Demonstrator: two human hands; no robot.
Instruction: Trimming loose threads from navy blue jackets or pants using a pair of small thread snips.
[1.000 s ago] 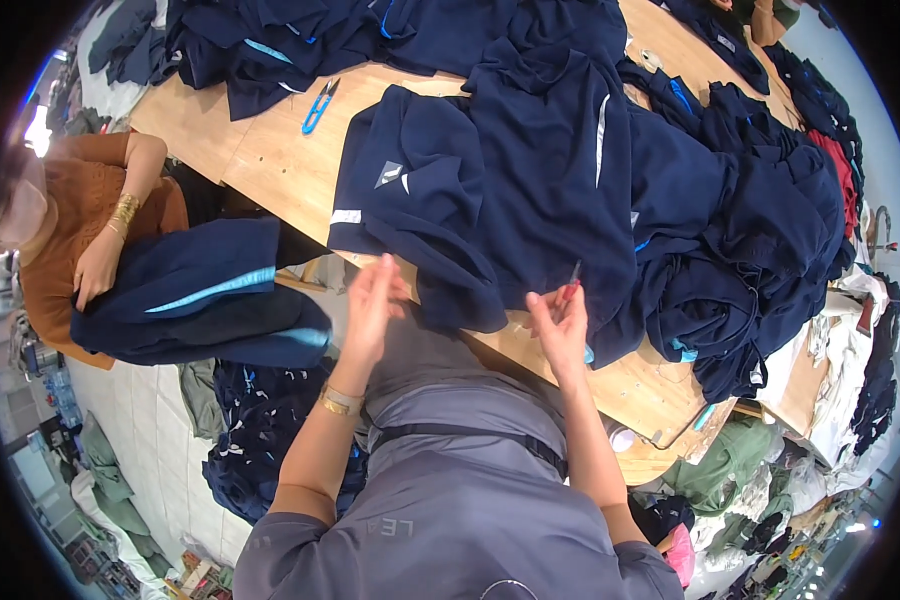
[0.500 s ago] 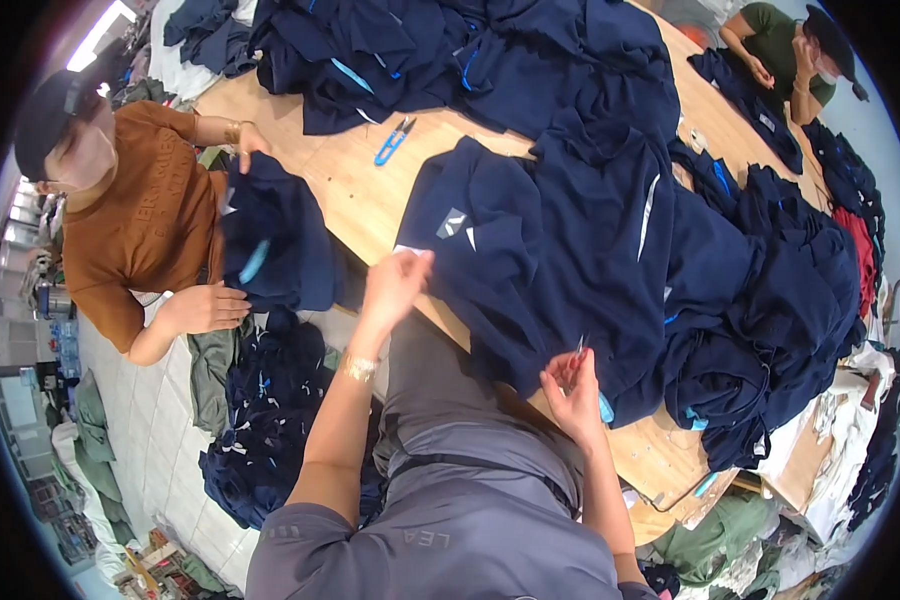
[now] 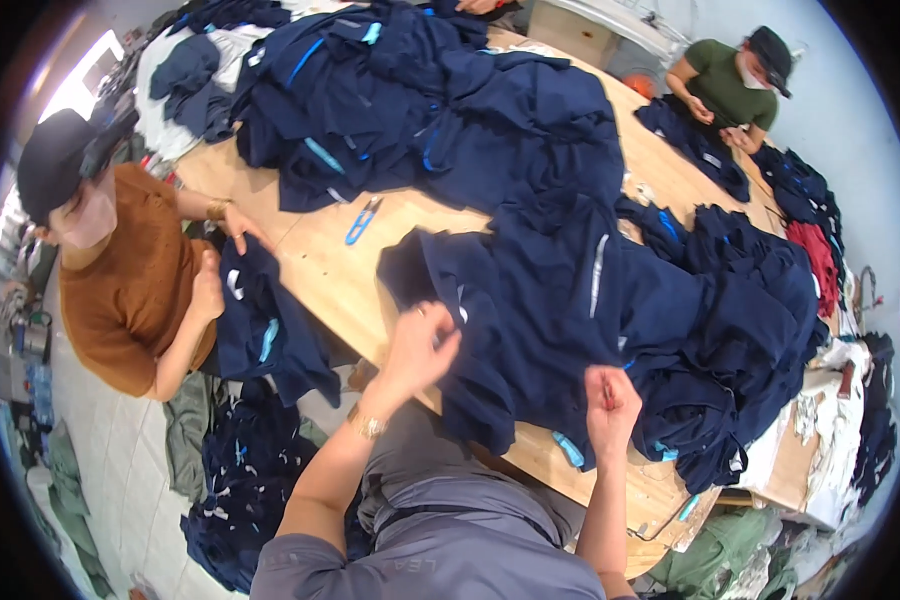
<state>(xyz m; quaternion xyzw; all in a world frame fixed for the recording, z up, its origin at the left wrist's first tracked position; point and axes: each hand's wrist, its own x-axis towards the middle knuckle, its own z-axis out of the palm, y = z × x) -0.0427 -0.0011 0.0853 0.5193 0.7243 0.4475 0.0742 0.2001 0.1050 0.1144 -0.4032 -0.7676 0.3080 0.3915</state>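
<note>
A: Your dark garment (image 3: 540,290) lies bunched on the surface (image 3: 310,240) before you; you seem to be positioning it.

B: Your right hand (image 3: 613,408) clenches a small tool (image 3: 607,396), mostly hidden. Blur hides whether your left hand (image 3: 417,348) grasps the garment; I can't tell its grip.

A: The next move probably calls for a steady left hold.

B: Faint letters mark your grey shirt (image 3: 470,565).

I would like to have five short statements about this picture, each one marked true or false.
1. Blue snips lie on the table. True.
2. The left hand touches these snips. False: they lie apart from it.
3. The right hand is curled, not spread flat. True.
4. The red cloth lies under the left hand. False: it is at the picture's right.
5. The person in brown holds a dark garment. True.
</note>
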